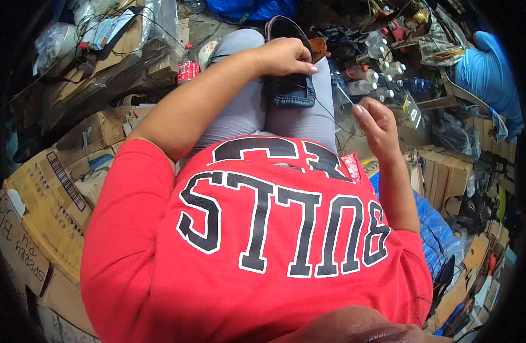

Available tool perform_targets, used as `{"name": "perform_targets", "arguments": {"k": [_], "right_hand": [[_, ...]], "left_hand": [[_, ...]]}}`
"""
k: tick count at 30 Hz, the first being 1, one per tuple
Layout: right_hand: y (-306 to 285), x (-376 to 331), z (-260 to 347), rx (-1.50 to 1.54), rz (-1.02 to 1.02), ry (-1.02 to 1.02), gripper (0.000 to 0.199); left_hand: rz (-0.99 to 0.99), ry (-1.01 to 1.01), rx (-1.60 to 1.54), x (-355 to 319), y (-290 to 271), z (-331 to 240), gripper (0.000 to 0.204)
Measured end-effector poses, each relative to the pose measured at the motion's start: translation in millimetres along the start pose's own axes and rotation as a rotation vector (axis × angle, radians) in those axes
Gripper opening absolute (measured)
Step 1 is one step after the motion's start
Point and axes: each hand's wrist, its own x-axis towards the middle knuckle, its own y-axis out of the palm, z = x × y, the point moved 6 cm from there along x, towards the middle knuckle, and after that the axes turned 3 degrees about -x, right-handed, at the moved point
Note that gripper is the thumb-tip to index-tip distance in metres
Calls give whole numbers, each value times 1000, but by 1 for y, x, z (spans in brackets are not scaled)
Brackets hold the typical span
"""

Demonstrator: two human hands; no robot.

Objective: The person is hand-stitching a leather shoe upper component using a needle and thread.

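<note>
A black shoe (pixel 293 94) with a stitched toe lies across my lap, over the grey trousers (pixel 234 111). My left hand (pixel 286 56) is closed over its middle, and the hand hides part of it. Beyond the fingers shows the shoe's dark, rounded end with a brown rim. A brown leather piece (pixel 318 48) sticks out beside it. From the shoe a thin dark thread (pixel 330 115) runs toward my right hand (pixel 377 123), which is raised to the right of my lap with its fingers pinched. The thread's end at the fingertips is hard to make out.
Several plastic bottles (pixel 363 87) lie on the ground to the right. A red-labelled bottle (pixel 188 66) stands left of my knee, near a dark wooden beam (pixel 103 86). Cardboard boxes (pixel 46 200) are at the left, a blue plastic bag (pixel 437 228) at the right.
</note>
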Motion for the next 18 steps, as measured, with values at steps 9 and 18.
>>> {"name": "perform_targets", "arguments": {"k": [9,18], "right_hand": [[18,33,-3,-441,57,-156,20],[24,40,4,-565,122,-142,20]], "left_hand": [[162,-22,-218,-7,-3,-8,23],[278,-79,-332,-9,1,-5,20]]}}
